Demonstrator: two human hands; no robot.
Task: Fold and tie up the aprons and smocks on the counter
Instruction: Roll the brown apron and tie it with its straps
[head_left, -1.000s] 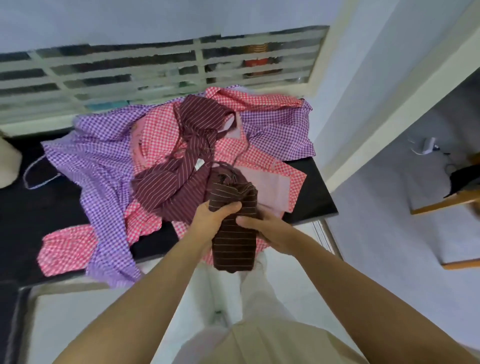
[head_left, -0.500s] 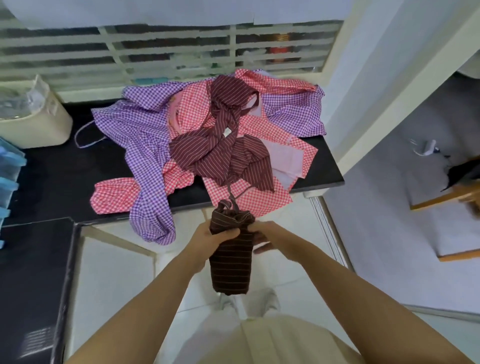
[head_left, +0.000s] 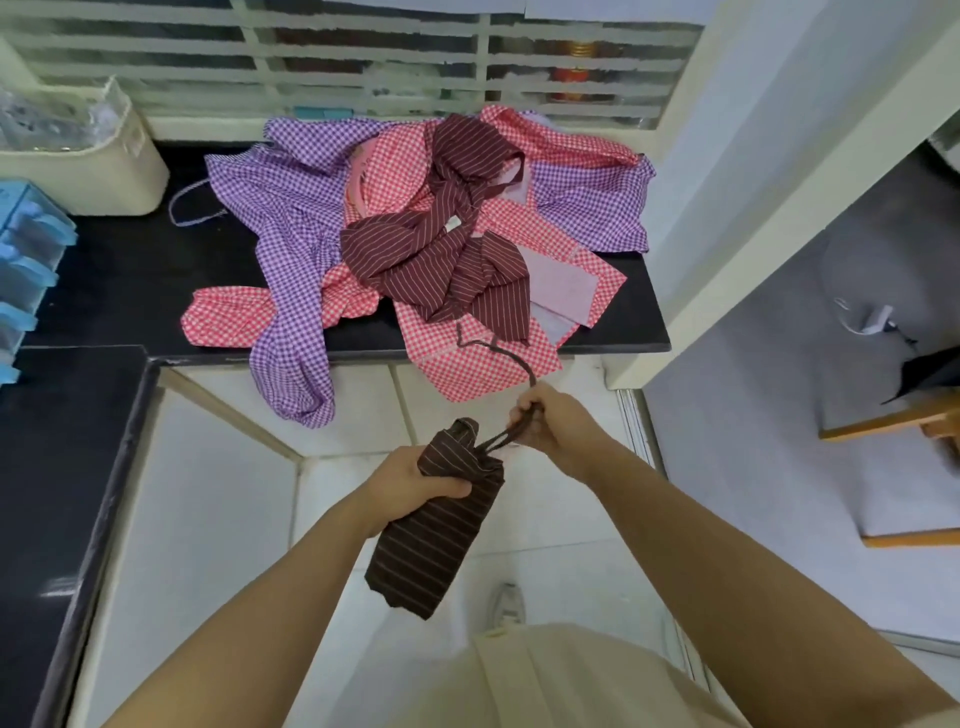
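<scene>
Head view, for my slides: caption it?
Left hand grips a rolled striped apron; right hand holds its tie cord.

Near centre, the left hand (head_left: 415, 486) grips the top of a rolled brown striped apron (head_left: 431, 540); the right hand (head_left: 556, 426), at its 2 o'clock, pinches the apron's tie (head_left: 497, 442); the tie trails toward 12 o'clock onto the heap of checked and striped garments (head_left: 301, 208) on the black counter (head_left: 130, 270).
</scene>
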